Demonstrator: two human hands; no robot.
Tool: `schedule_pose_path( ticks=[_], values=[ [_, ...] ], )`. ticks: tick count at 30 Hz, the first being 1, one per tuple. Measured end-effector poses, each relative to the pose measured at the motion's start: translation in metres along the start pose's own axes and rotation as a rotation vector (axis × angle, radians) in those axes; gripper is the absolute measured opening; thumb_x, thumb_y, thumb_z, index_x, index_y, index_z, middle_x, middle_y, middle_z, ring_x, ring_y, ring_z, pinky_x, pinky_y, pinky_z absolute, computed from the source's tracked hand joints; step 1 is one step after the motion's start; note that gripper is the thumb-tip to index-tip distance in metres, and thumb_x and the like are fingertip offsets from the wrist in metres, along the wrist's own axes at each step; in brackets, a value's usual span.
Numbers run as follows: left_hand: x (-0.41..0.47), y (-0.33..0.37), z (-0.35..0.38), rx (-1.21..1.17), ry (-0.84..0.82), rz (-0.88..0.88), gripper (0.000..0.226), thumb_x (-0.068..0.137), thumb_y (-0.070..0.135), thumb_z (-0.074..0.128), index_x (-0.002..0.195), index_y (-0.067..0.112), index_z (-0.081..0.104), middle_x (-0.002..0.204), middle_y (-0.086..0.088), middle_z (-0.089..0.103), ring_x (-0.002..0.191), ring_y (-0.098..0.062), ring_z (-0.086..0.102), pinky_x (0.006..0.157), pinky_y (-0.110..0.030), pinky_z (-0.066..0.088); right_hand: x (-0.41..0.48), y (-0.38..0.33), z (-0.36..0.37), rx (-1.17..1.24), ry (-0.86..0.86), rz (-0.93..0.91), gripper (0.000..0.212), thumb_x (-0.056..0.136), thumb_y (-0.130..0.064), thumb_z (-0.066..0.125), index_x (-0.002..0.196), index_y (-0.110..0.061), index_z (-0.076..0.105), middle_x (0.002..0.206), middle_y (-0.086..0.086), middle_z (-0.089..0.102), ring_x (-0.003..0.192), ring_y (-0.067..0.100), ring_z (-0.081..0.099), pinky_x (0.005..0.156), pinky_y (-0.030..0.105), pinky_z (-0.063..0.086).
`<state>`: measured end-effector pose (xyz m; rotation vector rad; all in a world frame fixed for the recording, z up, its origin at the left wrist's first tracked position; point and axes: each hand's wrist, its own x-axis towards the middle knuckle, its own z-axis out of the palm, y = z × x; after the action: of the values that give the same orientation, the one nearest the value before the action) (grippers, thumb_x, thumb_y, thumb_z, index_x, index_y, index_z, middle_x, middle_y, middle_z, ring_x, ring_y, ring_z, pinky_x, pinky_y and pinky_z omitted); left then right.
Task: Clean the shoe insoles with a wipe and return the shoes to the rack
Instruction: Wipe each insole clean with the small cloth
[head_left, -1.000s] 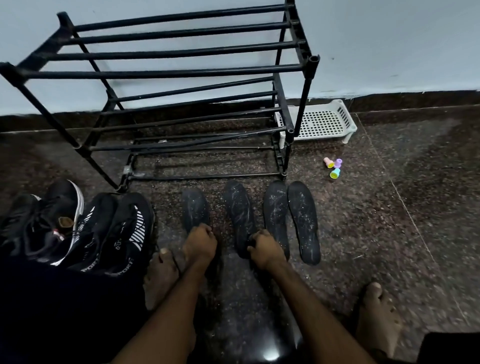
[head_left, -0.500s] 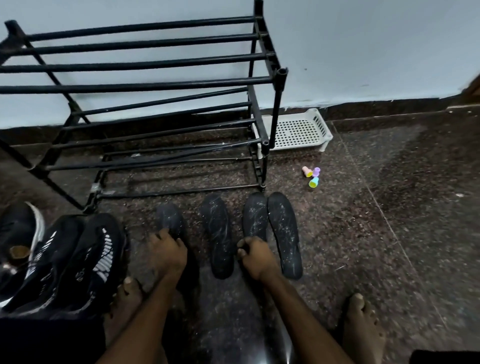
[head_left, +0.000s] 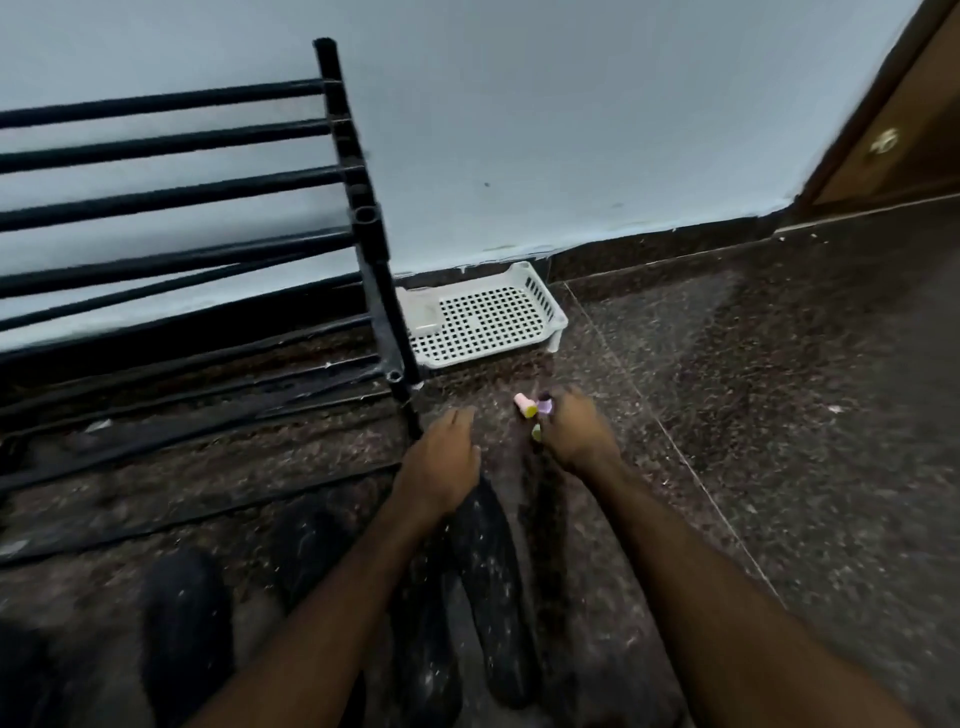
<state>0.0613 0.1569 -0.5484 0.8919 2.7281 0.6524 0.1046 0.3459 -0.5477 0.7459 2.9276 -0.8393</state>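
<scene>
White tray (head_left: 483, 318) is sitting on the floor (head_left: 779, 415) against the dark skirting under the wall (head_left: 571, 130), just right of the shoe rack (head_left: 375, 260) corner post. It has a perforated base and low slotted sides. It is holding one thing: a small pale block (head_left: 423, 318) lying flat at its left end, close to the post. Too blurred to say what it is.

Three small coloured pieces are lying loose on the floor in front of the tray, apart from it. The pink one (head_left: 524, 405) is on its side, the purple one (head_left: 544, 404) is just beside it, and the green one (head_left: 536, 432) is nearer the person.

Right hand (head_left: 576, 434) is sitting over those pieces, fingers curling down, tips at the purple one, with the green one showing at the hand's edge. Cannot tell if it is pinching anything or only touching.

Left hand (head_left: 441, 457) is palm down with fingers loosely straight, grasping nothing. It is hanging just beside the rack's lower front post; contact is not clear.

Insoles (head_left: 488, 587) are lying on the floor in a row in front of the rack, dust-speckled, passing under both forearms. The ones further left are blurring out.

Edges: rack rails are running left from the post, with the lower ones close to the floor. A tile joint is running diagonally from near the tray's right corner toward lower right. A wide stretch of floor is lying right of the right arm, reaching up to a door (head_left: 893, 156) at top right.
</scene>
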Motion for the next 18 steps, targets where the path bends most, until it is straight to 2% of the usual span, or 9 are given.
schedule_pose_path(
  ticks=[4, 6, 8, 10, 13, 15, 18],
  values=[
    [0.065, 0.000, 0.023, -0.101, 0.094, -0.112, 0.061, 0.092, 0.016, 0.043, 0.150, -0.001, 0.033, 0.155, -0.019, 0.035, 0.144, -0.031, 0.032, 0.119, -0.038, 0.024, 0.072, -0.028, 0.002, -0.131, -0.057, -0.156, 0.044, 0.091, -0.018, 0.057, 0.131, -0.001, 0.050, 0.134, 0.019, 0.051, 0.126, 0.036, 0.048, 0.099, 0.042, 0.044],
    [0.086, 0.002, 0.026, -0.071, 0.116, -0.193, 0.067, 0.092, 0.010, 0.047, 0.153, -0.002, 0.023, 0.160, -0.019, 0.024, 0.149, -0.029, 0.020, 0.122, -0.036, 0.017, 0.101, -0.049, 0.005, -0.196, -0.108, -0.281, 0.054, 0.091, -0.017, 0.055, 0.142, -0.003, 0.041, 0.143, 0.017, 0.045, 0.134, 0.034, 0.042, 0.104, 0.046, 0.043],
    [0.099, 0.001, 0.026, 0.013, 0.112, -0.231, 0.073, 0.092, 0.012, 0.049, 0.155, -0.001, 0.014, 0.164, -0.017, 0.013, 0.152, -0.028, 0.011, 0.123, -0.036, 0.011, 0.122, -0.062, 0.007, -0.280, -0.153, -0.313, 0.062, 0.091, -0.020, 0.057, 0.147, -0.005, 0.035, 0.150, 0.014, 0.039, 0.139, 0.032, 0.037, 0.108, 0.048, 0.039],
    [0.107, -0.003, 0.027, 0.109, 0.097, -0.262, 0.077, 0.093, 0.016, 0.049, 0.156, 0.000, 0.007, 0.165, -0.015, 0.005, 0.153, -0.029, 0.005, 0.123, -0.040, 0.008, 0.136, -0.065, 0.011, -0.389, -0.213, -0.290, 0.060, 0.092, -0.022, 0.057, 0.146, -0.007, 0.037, 0.150, 0.013, 0.041, 0.139, 0.030, 0.040, 0.109, 0.048, 0.039],
    [0.114, -0.008, 0.027, 0.213, 0.059, -0.260, 0.081, 0.096, 0.027, 0.049, 0.156, 0.002, 0.001, 0.166, -0.014, -0.001, 0.153, -0.029, 0.002, 0.122, -0.044, 0.008, 0.137, -0.060, 0.011, -0.449, -0.359, -0.195, 0.043, 0.092, -0.023, 0.057, 0.134, -0.010, 0.053, 0.139, 0.012, 0.054, 0.128, 0.029, 0.052, 0.104, 0.044, 0.042],
    [0.115, -0.010, 0.027, 0.245, 0.025, -0.248, 0.082, 0.097, 0.032, 0.049, 0.156, 0.003, 0.000, 0.166, -0.014, -0.002, 0.153, -0.029, 0.002, 0.123, -0.044, 0.008, 0.128, -0.050, 0.010, -0.427, -0.324, -0.220, 0.038, 0.094, -0.024, 0.053, 0.130, -0.011, 0.054, 0.137, 0.011, 0.055, 0.126, 0.030, 0.052, 0.104, 0.043, 0.041],
    [0.113, -0.012, 0.025, 0.261, -0.070, -0.250, 0.082, 0.099, 0.038, 0.047, 0.156, 0.002, 0.000, 0.166, -0.014, 0.001, 0.153, -0.029, 0.004, 0.122, -0.046, 0.007, 0.115, -0.039, 0.012, -0.440, -0.261, -0.273, 0.041, 0.095, -0.023, 0.051, 0.135, -0.014, 0.049, 0.140, 0.008, 0.052, 0.130, 0.027, 0.048, 0.106, 0.044, 0.037]
  ],
)
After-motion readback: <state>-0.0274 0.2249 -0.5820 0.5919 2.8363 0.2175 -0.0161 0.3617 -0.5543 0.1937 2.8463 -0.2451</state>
